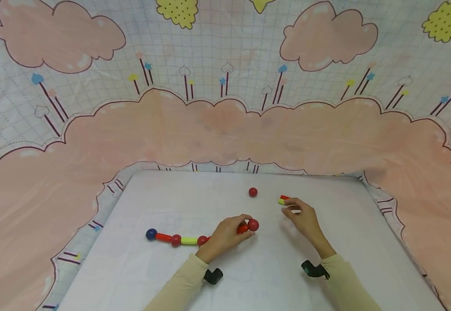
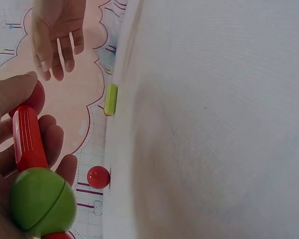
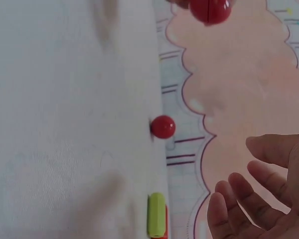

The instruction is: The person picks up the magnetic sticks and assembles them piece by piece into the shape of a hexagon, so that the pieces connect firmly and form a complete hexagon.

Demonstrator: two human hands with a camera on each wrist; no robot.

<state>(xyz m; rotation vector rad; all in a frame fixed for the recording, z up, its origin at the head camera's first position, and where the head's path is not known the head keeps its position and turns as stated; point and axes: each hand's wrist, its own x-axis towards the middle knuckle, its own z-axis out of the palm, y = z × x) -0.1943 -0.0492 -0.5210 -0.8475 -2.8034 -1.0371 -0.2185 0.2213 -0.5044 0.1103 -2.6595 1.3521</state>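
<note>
My left hand (image 1: 229,235) grips a red rod (image 2: 29,139) in a chain of rods and balls. A red ball (image 1: 253,224) caps the rod's far end, under my thumb in the left wrist view; a green ball (image 2: 42,201) joins its near end. Leftward the chain runs through red balls, a yellow-green rod (image 1: 189,240) and another red rod (image 1: 163,237) to a blue ball (image 1: 151,234). My left hand hides its middle in the head view. My right hand (image 1: 303,218), fingers loosely bent and holding nothing, hovers near a loose yellow-green rod (image 3: 156,215) and red rod (image 1: 285,197).
A loose red ball (image 1: 253,192) lies toward the back of the white table (image 1: 104,276), left of the loose rods. Behind the table's far edge hangs a patterned cloth (image 1: 217,134). Dark wrist devices (image 1: 314,268) sit at both cuffs.
</note>
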